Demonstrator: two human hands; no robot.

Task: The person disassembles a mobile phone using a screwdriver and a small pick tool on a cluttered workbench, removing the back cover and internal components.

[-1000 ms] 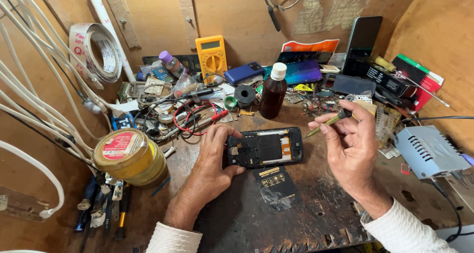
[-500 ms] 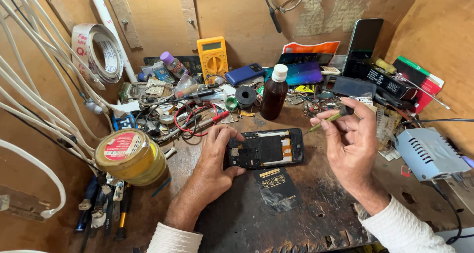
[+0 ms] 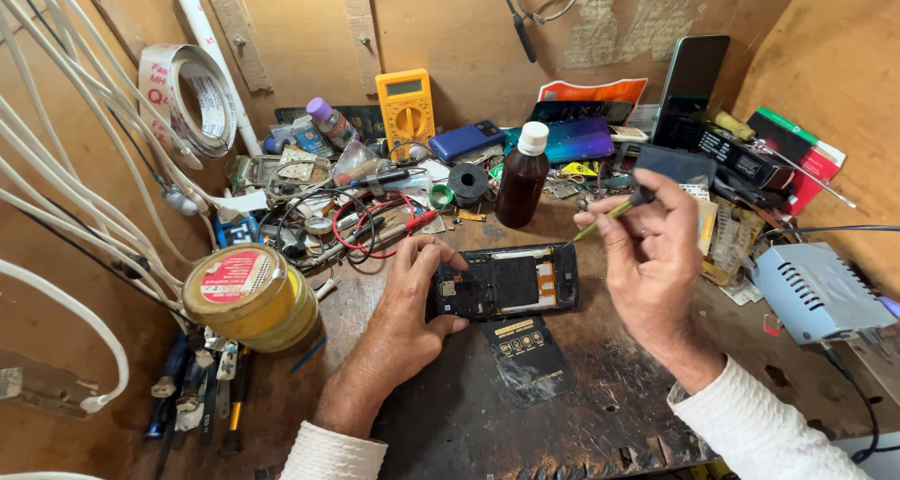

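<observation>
The left hand point(image 3: 412, 302) lies palm down on the surface point(image 3: 469, 414), its grip closed on the left end of the opened phone point(image 3: 506, 281), which lies flat at the middle. The right hand point(image 3: 652, 255) is raised just right of the phone, thumb and forefinger pinched on a thin screwdriver point(image 3: 609, 210) whose tip slants down to the phone's upper right corner. A black card point(image 3: 530, 358) lies just below the phone. Behind stand a brown bottle point(image 3: 522, 175) and a yellow meter point(image 3: 405, 110); a yellow tin point(image 3: 251, 297) sits left. The clutter of wires behind is hard to sort out.
</observation>
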